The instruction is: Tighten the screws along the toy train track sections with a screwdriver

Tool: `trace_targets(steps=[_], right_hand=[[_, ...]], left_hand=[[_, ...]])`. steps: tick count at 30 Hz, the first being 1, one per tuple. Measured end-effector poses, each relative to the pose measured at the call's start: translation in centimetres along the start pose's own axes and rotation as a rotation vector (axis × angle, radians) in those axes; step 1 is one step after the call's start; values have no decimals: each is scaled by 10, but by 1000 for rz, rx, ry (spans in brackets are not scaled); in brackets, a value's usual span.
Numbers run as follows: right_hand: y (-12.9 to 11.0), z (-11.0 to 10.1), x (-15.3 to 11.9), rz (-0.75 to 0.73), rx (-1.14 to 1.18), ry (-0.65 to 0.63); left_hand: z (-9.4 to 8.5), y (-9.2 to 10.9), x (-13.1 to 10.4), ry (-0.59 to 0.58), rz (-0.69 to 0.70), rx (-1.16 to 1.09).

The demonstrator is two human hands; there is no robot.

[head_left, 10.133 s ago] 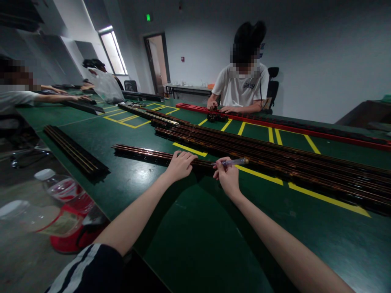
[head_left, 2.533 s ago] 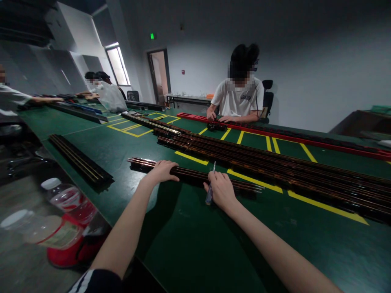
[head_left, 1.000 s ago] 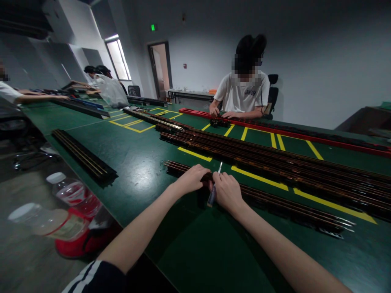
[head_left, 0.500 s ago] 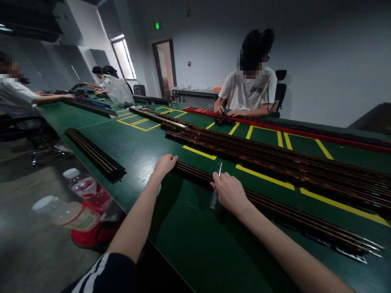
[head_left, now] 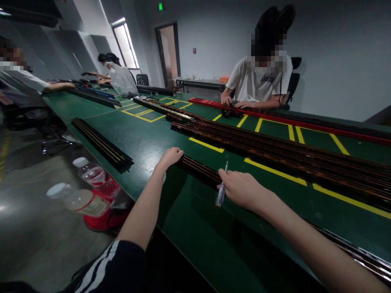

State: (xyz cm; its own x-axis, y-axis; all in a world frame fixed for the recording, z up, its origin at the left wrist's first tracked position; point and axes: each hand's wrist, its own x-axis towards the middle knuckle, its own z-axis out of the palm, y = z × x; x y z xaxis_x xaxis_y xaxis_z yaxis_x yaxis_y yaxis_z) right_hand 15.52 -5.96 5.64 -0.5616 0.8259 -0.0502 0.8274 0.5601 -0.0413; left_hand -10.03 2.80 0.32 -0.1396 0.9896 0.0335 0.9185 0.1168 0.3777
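Slim black copper-lined strip [head_left: 198, 168] had slid right since 2.5 s back, near side of the long black-and-copper rail stack [head_left: 259, 143]. Right hand [head_left: 240, 185] and forearm [head_left: 305, 238] hid its middle; frame cut its right end. Left hand [head_left: 171, 156] curled at left end, fingertips hidden, couldn't tell hold. Right was closed round clear-handled, metal-shafted driver [head_left: 220, 196].

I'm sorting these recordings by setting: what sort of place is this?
Probably a workshop or assembly room. Long dark strips lie on a large green table marked with yellow lines, the right hand holds what looks like a screwdriver, and another person works across the table.
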Motion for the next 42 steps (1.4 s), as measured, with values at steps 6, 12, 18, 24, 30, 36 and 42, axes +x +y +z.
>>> trace_targets(steps=[6, 12, 18, 24, 30, 36, 42], right_hand=[[18, -33, 50, -133, 403, -48], [10, -11, 111, -131, 1070, 141], [-9, 14, 138, 79, 1323, 325], [-20, 22, 132, 115, 1437, 300], [-20, 26, 130, 131, 1384, 275], [-23, 22, 125, 169, 1443, 210], [-22, 21, 125, 236, 1528, 182]], left_hand=[[0, 2, 0, 5, -16, -53], [-1, 1, -1, 9, -64, -78], [-2, -1, 2, 26, -111, -56], [-2, 0, 0, 35, -98, -72], [1, 0, 1, 65, -65, -83], [3, -1, 2, 76, -62, -75], [5, -3, 3, 90, -38, -75]])
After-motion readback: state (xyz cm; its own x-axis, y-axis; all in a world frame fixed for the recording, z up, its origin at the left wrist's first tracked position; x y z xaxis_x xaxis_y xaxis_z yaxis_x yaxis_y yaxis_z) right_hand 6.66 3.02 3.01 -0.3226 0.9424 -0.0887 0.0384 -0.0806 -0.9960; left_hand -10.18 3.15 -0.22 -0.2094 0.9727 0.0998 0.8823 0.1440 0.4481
